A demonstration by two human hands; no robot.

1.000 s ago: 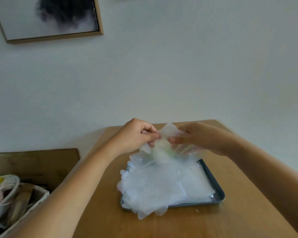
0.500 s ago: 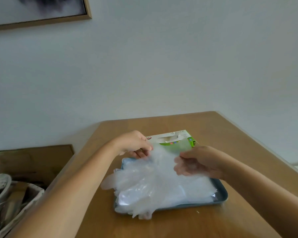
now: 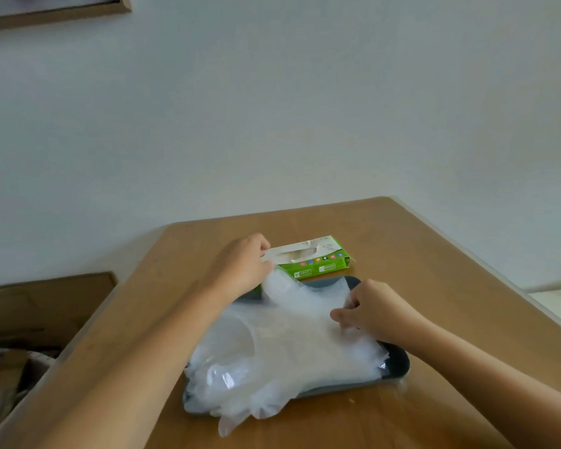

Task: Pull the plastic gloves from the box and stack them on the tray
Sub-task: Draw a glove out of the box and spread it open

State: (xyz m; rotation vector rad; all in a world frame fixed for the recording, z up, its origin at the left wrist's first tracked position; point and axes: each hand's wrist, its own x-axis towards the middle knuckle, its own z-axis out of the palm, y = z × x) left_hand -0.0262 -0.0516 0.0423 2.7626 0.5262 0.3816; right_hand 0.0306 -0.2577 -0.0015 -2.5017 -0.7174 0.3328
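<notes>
A green and white glove box (image 3: 318, 259) lies flat on the wooden table behind a dark grey tray (image 3: 397, 367). A stack of clear plastic gloves (image 3: 272, 361) covers the tray, their fingers hanging over its near left edge. The top glove (image 3: 300, 306) is spread flat over the stack. My left hand (image 3: 240, 265) holds its far left corner, just in front of the box. My right hand (image 3: 373, 307) pinches its right edge with curled fingers, low over the tray's right side.
The wooden table (image 3: 434, 270) has its right edge running close to the tray and box. A lower wooden surface (image 3: 42, 303) and a basket of items (image 3: 10, 374) sit to the left. A picture frame (image 3: 55, 9) hangs on the white wall.
Both hands have come down from in front of the box and drawn the glove toward me, laying it flat on the stack. The box is now uncovered.
</notes>
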